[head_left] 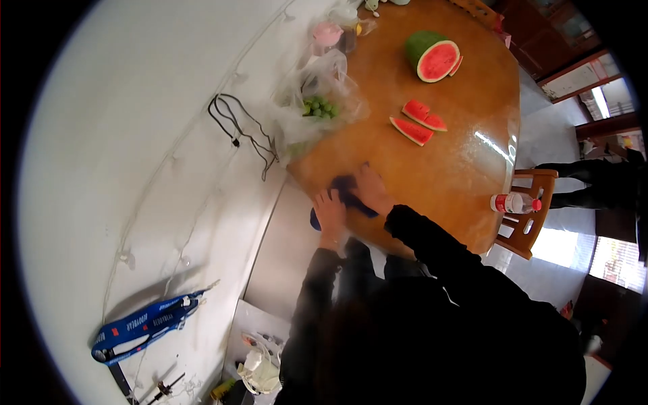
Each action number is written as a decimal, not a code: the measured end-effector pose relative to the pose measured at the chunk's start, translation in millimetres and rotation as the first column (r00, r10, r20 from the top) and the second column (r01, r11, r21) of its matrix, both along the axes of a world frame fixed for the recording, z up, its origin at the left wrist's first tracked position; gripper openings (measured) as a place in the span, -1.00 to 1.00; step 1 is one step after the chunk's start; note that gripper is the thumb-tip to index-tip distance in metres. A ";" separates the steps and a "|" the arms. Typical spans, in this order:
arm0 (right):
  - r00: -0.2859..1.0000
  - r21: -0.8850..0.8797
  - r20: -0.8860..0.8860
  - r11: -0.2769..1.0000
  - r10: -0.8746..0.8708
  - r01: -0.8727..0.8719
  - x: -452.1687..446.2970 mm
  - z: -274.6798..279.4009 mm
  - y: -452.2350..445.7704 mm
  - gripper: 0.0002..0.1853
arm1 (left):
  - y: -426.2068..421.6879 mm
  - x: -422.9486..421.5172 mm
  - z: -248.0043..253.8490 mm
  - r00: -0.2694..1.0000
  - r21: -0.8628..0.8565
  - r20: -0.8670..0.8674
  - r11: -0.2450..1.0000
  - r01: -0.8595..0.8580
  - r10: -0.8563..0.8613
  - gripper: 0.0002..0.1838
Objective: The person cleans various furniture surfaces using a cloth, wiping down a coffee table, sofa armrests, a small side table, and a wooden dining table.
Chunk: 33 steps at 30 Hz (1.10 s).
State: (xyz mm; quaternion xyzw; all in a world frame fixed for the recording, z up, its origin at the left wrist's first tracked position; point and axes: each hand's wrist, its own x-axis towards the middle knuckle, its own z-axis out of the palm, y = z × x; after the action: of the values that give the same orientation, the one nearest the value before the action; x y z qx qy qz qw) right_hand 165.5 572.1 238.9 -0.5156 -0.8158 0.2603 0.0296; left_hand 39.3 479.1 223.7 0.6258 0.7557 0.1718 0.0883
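A dark blue cloth point(347, 194) lies bunched at the near edge of the wooden table. My right hand point(372, 190) is closed on its right side, pressing down toward the tabletop. On the cloth's left part, at the table's edge, rests my left hand point(329, 214), its fingers bent over the fabric. Some of the cloth is hidden under both hands. Farther up the table lie several cut watermelon slices point(413, 129). Beyond them sits a large cut watermelon point(437, 59), red face showing, with a thin slice beside it.
The wooden table point(466, 182) runs along a white wall. A plastic bag with green grapes point(320, 106) stands at its left edge, near a black cable point(236, 121). At right, a bottle point(516, 202) is by a wooden chair point(540, 223). Another person's legs point(580, 185) show beyond.
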 end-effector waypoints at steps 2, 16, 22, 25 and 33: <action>0.998 0.118 0.067 0.993 0.005 -0.013 -0.9 -3.6 -0.9 -0.45 | 2.9 2.2 -4.7 0.998 0.052 -0.058 0.999 -0.017 0.020 -0.58; 0.990 0.144 0.038 0.979 0.137 -0.141 5.4 -14.2 3.7 -0.50 | 0.0 19.6 -1.9 0.961 0.073 -0.219 0.985 -0.154 0.166 -0.60; 0.991 0.057 -0.015 0.989 0.134 -0.133 54.3 8.8 -29.8 -0.46 | -15.7 73.0 0.8 0.931 0.016 -0.253 0.964 -0.267 0.262 -0.62; 0.979 0.065 -0.121 0.985 0.165 -0.158 117.2 -4.8 -57.1 -0.45 | -38.0 129.5 3.7 0.924 -0.065 -0.305 0.962 -0.264 0.233 -0.69; 0.980 -0.054 -0.189 0.995 0.069 -0.081 353.5 -12.1 -126.0 -0.43 | -80.1 338.2 2.1 0.955 -0.133 -0.262 0.985 0.108 -0.140 -0.82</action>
State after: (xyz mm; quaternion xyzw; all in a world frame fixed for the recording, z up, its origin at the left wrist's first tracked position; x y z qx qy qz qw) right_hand 519.0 446.1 226.8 -0.4585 -0.8199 0.3335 0.0801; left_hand 377.4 399.0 225.7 0.6834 0.7286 0.0344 0.0317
